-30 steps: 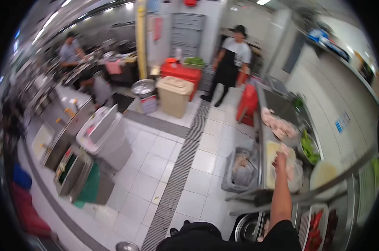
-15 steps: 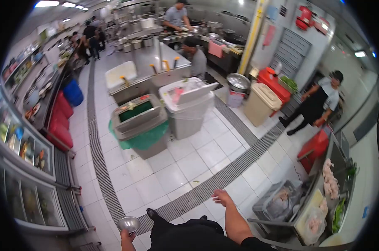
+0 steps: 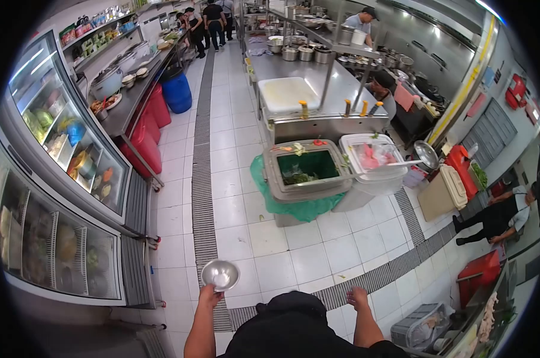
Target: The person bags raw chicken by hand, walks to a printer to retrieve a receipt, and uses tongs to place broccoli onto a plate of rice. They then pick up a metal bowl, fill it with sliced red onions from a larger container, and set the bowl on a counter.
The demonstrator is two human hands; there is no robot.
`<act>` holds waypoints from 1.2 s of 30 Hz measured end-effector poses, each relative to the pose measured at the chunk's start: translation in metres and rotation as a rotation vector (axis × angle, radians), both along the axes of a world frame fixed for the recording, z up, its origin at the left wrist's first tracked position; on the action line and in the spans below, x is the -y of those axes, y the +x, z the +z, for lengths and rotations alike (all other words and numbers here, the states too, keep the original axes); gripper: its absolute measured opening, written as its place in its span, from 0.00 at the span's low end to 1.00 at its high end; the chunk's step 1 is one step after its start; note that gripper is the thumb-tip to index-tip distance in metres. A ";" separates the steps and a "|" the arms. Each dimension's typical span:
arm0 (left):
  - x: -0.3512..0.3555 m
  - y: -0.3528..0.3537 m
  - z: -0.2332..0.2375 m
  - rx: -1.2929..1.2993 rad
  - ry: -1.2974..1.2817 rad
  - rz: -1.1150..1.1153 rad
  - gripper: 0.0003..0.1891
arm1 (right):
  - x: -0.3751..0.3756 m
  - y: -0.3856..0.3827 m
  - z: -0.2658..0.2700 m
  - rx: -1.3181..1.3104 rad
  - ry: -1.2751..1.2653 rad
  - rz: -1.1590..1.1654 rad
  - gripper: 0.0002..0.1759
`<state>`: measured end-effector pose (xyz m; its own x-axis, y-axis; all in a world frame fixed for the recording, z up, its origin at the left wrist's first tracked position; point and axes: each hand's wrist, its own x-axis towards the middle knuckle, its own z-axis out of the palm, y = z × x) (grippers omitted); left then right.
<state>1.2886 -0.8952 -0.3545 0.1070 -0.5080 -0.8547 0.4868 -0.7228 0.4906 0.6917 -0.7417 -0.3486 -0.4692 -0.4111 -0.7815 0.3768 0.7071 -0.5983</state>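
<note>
My left hand [image 3: 210, 296] grips the near rim of a shiny metal bowl [image 3: 220, 275], held out over the floor by the drain. The inside of the bowl looks bare. On the other side of my body, my right hand [image 3: 358, 296] hangs in the air with loosely bent fingers and nothing in it. It touches nothing; the closest thing beyond it is the tiled floor.
Glass-door fridges [image 3: 73, 143] stand at the left, beside a long counter [image 3: 130, 122] with red bins and a blue barrel [image 3: 176, 92]. Ahead are a green-lined waste bin [image 3: 273, 170], a white bin [image 3: 365, 185] and a steel table [image 3: 335, 83]. A co-worker [image 3: 497, 215] is at right.
My view has swung left, bringing the fridges and aisle closer to the middle. The bowl in my left hand is now held higher and further forward. My right hand stays without anything.
</note>
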 end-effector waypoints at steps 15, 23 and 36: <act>0.177 0.207 -0.016 0.418 0.117 0.024 0.22 | 0.524 0.293 0.058 -0.138 -0.543 1.036 0.21; 0.434 0.280 0.025 0.366 -0.071 -0.277 0.22 | 0.678 0.305 0.146 -0.214 -0.570 0.879 0.22; 0.976 0.237 -0.003 0.150 -0.432 -0.452 0.24 | 0.702 0.368 0.144 -0.225 -0.239 0.346 0.27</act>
<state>1.5260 -1.8708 -0.3574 -0.0964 -0.8263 -0.5549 0.0838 -0.5623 0.8227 1.0593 -1.4438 -0.2045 -0.4198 -0.7290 -0.5406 -0.0135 0.6006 -0.7994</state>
